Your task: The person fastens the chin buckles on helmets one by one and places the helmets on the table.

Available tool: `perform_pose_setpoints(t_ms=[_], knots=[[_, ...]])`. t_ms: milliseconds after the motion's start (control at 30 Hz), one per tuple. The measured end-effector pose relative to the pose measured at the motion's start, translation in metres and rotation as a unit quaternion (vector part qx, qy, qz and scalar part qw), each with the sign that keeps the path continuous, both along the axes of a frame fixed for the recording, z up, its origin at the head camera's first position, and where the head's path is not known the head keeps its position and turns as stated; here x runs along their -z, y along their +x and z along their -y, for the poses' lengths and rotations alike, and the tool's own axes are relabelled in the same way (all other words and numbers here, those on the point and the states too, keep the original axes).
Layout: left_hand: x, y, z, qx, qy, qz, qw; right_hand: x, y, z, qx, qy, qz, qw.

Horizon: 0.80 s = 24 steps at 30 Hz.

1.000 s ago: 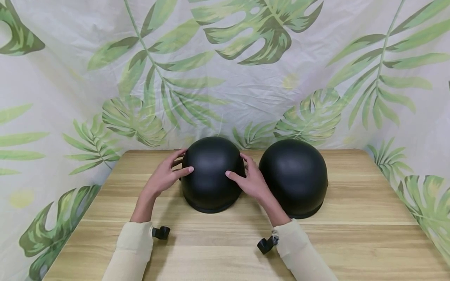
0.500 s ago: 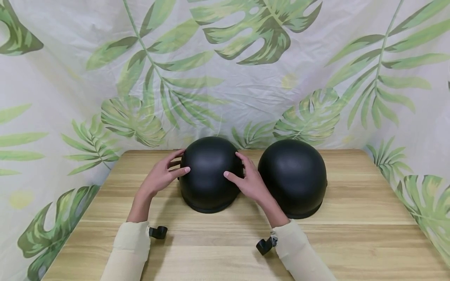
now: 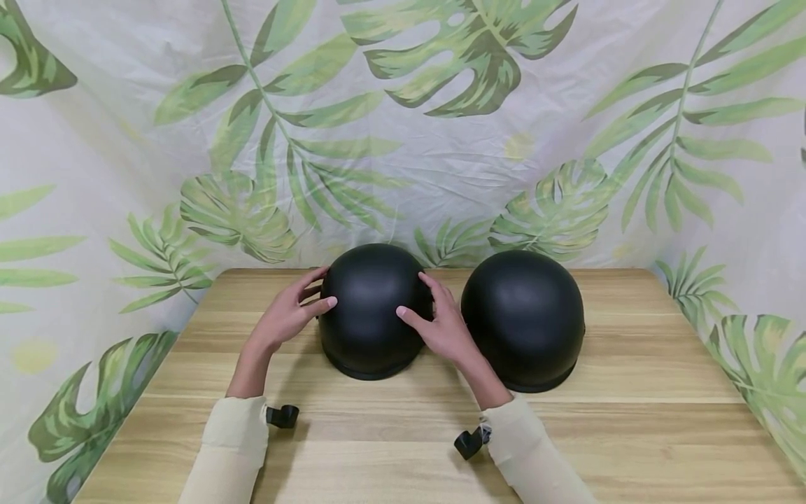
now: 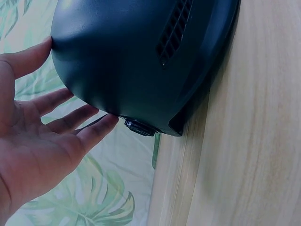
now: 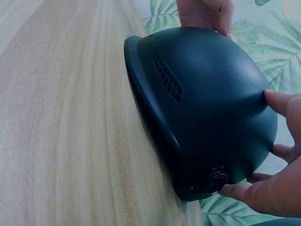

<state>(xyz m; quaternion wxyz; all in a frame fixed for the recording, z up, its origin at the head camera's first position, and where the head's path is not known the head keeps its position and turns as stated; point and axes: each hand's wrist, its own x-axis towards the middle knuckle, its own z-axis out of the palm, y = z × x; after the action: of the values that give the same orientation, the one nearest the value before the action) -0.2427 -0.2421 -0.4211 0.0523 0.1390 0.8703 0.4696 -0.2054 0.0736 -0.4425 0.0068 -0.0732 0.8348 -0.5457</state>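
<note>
A smooth black helmet (image 3: 373, 332) stands dome up on the table, with a person's hand at either side. The left hand (image 3: 285, 313) touches its left side, thumb on the front and fingers reaching back. Opposite, the right hand (image 3: 446, 329) rests thumb and fingertips against the right side. Both hands have spread, fairly straight fingers. In the left wrist view, the left hand's fingertips meet the shell near a side knob (image 4: 139, 128). A grille vent (image 5: 167, 79) shows in the right wrist view. A second black helmet (image 3: 525, 318) stands just right of the right hand.
The wood-grain table (image 3: 378, 448) runs back to a leaf-patterned cloth (image 3: 441, 161) hanging behind it. A black wrist camera (image 3: 283, 416) sticks out from the left sleeve, and another camera (image 3: 471, 442) from the right sleeve.
Both hands and the helmet between them have shifted slightly to the left, widening the gap to the second helmet. That second helmet has stayed about where it was.
</note>
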Motion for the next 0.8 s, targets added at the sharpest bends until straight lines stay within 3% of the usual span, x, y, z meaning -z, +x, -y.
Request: perform_pose_setpoints(t_ms=[200,400,567,700,800], knots=[[-0.003,0.000,-0.001,-0.003,0.011,-0.008,0.9999,-0.001,0.000,0.000,0.001,0.004,0.000,1.0000],[-0.018,0.004,-0.015,-0.029,0.037,-0.050,0.9976,-0.013,0.004,-0.006,-0.003,0.010,-0.007,0.9999],[-0.034,0.010,-0.038,-0.052,0.021,-0.108,0.9925,-0.028,0.009,-0.026,0.001,0.007,-0.033,0.9994],[-0.045,0.016,-0.064,-0.067,0.013,-0.175,0.9823,-0.039,0.017,-0.053,0.018,0.001,-0.060,0.9980],[-0.050,0.020,-0.089,-0.061,0.037,-0.219,0.9731,-0.046,0.023,-0.075,0.035,-0.016,-0.070,0.9968]])
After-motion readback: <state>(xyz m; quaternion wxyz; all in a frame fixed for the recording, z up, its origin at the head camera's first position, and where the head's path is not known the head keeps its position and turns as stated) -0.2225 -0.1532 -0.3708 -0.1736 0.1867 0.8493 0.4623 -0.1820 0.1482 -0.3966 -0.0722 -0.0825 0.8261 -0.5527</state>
